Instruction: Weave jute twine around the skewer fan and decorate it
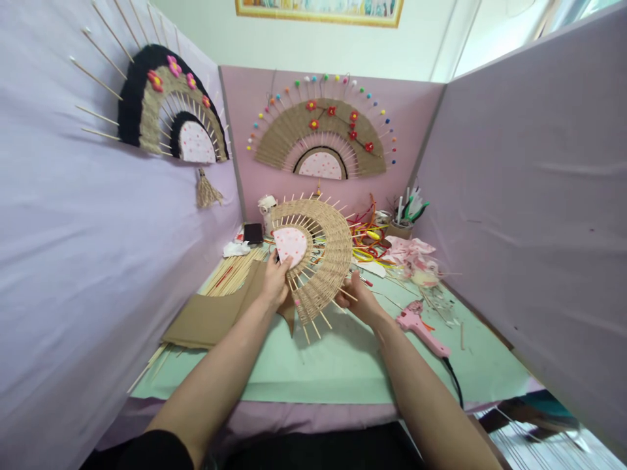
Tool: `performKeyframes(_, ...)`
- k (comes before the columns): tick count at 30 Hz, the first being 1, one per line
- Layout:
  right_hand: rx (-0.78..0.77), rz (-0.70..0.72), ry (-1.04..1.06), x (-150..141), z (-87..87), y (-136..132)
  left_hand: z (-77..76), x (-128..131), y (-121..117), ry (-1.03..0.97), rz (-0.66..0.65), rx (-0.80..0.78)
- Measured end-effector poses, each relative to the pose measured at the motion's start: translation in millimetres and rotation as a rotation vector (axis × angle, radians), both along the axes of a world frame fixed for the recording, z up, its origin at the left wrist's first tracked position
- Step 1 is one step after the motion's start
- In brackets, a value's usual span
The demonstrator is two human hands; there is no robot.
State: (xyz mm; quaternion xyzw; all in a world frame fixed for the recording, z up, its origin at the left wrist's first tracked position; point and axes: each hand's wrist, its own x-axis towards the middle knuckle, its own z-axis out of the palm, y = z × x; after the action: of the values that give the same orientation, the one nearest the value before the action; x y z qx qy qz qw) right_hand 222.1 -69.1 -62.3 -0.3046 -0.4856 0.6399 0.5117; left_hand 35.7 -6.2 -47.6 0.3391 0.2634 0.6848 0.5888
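Observation:
A half-round woven fan [337,241] of tan cord on thin wooden sticks is held tilted above the table. Its stick ends poke out past the outer rim. At its centre is a white half-circle [290,245] with pink dots. My left hand [277,282] grips the fan by this centre, thumb on the front and fingers behind. At the lower right rim, my right hand [360,299] holds the edge among the stick ends, its fingers partly hidden behind them. Brown cardboard [206,318] lies left of the fan.
A pink glue gun [422,328] with a black cord lies at right. Thin sticks [234,273] are spread at left. Coloured pipe cleaners [377,245] and a tool cup [399,229] stand behind. Two finished fans hang on the walls, one black-edged [131,108], one with red flowers [289,134].

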Motion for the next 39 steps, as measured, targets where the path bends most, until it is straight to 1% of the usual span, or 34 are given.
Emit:
performKeyframes(2,-0.029,0.027,0.013,0,3.7,-1,0.5,-3,3,-0.033,0.018,0.006)
performKeyframes(6,-0.087,0.027,0.012,2,9.8,-3,-1.8,-10,11,-0.108,0.079,0.013)
performKeyframes(8,-0.103,0.047,0.039,2,9.4,-3,-3.5,-12,14,-0.128,0.092,0.018)
performKeyframes(10,-0.108,0.038,0.061,0,6.3,-2,-5.0,-13,15,-0.147,0.093,0.025)
performKeyframes(16,-0.109,-0.23,0.043,-16,-5.0,3,-7.1,-11,13,-0.195,0.093,-0.009)
performKeyframes(21,-0.116,-0.383,0.054,-21,-3.0,6,-7.1,-6,9,-0.208,0.036,-0.015)
performKeyframes(24,-0.091,-0.424,0.049,-19,-2.6,6,-8.1,-2,6,-0.203,0.026,-0.018)
performKeyframes(27,-0.063,-0.426,0.067,-18,-5.8,8,-10.3,1,4,-0.2,-0.005,-0.015)
performKeyframes(32,-0.092,-0.448,0.106,-16,-7.6,10,-12.2,3,1,-0.19,-0.051,-0.017)
performKeyframes(39,-0.09,-0.532,0.147,-16,-1.8,6,-9.8,1,1,-0.164,-0.028,-0.017)
